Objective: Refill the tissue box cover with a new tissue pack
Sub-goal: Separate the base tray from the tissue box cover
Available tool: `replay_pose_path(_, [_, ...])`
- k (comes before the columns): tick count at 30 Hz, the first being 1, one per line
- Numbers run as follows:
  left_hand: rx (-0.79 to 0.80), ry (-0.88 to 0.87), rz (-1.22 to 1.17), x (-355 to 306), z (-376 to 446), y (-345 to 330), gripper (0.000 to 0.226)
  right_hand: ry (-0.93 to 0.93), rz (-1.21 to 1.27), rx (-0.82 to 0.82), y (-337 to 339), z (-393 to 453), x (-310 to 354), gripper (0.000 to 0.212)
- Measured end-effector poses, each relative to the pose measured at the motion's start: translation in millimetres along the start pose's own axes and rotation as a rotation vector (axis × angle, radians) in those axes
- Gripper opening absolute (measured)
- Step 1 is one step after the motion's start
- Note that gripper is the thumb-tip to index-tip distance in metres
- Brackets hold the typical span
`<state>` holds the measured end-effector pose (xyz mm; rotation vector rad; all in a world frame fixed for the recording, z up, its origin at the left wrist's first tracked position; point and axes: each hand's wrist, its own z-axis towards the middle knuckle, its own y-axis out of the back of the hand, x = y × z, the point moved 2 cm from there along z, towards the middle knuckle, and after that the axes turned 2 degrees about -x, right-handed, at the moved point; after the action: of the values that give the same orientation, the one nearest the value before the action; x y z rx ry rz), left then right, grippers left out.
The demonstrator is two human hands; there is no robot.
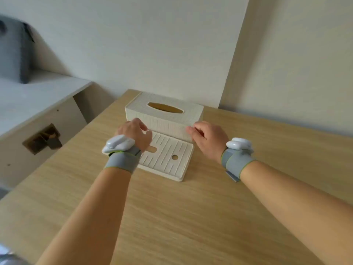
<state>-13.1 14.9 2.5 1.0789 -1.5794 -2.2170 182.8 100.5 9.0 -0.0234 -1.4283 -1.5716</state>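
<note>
- the tissue box cover (164, 116), a cream rectangular shell with a woven-looking texture, stands upright on the wooden bench (172, 217) near its far edge, close to the wall (152, 44).
- an oval slot (165, 107) opens in the cover's top face; the inside looks yellowish and no tissue shows in it.
- the base panel (168, 157), a cream plate with raised ribs, 1 round hole and 1 oblong hole, lies flat on the bench just in front of the cover, its far edge touching or right against the cover's near wall.
- the left hand (136, 133) is over the far left corner of the base panel, at the cover's near left lower corner; the fingers (141, 124) are curled loosely, and whether they pinch the panel or the cover cannot be told.
- the right hand (207, 137) is at the cover's near right lower corner, thumb and forefinger tips close together against the cover's wall; a firm pinch cannot be confirmed.
- both hands are well apart from each other, 1 at each end of the cover.
- each wrist wears a grey band with a green edge carrying a white rounded device: left wrist device (118, 144), right wrist device (239, 144).
- both forearms are bare and reach in from the near edge.
- to the left, lower than the bench, a white shelf unit (38, 96) carries a blurred grey object (13, 50) at the far left.
</note>
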Motion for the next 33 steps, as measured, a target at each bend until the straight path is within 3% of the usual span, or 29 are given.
replay_pose_path(4, [0.011, 0.162, 0.284, 28.8, 14.5, -12.9, 0.045, -0.151, -0.178, 0.13, -21.9, -10.5, -12.5, 0.045])
replay_pose_path(7, [0.079, 0.232, 0.356, 42.6, 26.1, -29.0, 0.048, -0.28, -0.296, 0.221, -37.4, -15.1, -17.9, 0.04])
replay_pose_path(11, [0.092, 0.181, 0.383, 50.3, 32.0, -42.7, 0.047, -0.325, -0.431, 0.225, -47.9, -28.3, -13.9, 0.042])
replay_pose_path(19, [0.022, 0.164, 0.417, 52.8, 26.0, -42.5, 0.046, -0.49, -0.4, 0.342, -49.0, -28.0, -2.5, 0.046])
replay_pose_path(26, [0.011, 0.154, 0.502, 62.5, 32.7, -36.2, 0.049, -0.498, -0.389, 0.393, -43.8, -28.0, -0.7, 0.053])
replay_pose_path(28, [0.012, 0.185, 0.445, 62.6, 30.9, -30.5, 0.049, -0.504, -0.354, 0.393, -42.1, -27.1, 0.0, 0.041])
replay_pose_path(31, [0.058, 0.139, 0.452, 64.8, 27.2, -23.4, 0.028, -0.513, -0.23, 0.337, -42.1, -29.4, 1.0, 0.009])
replay_pose_path(33, [0.061, 0.134, 0.462, 63.2, 21.7, -18.3, 0.035, -0.523, -0.211, 0.296, -39.8, -36.0, 2.1, 0.006])
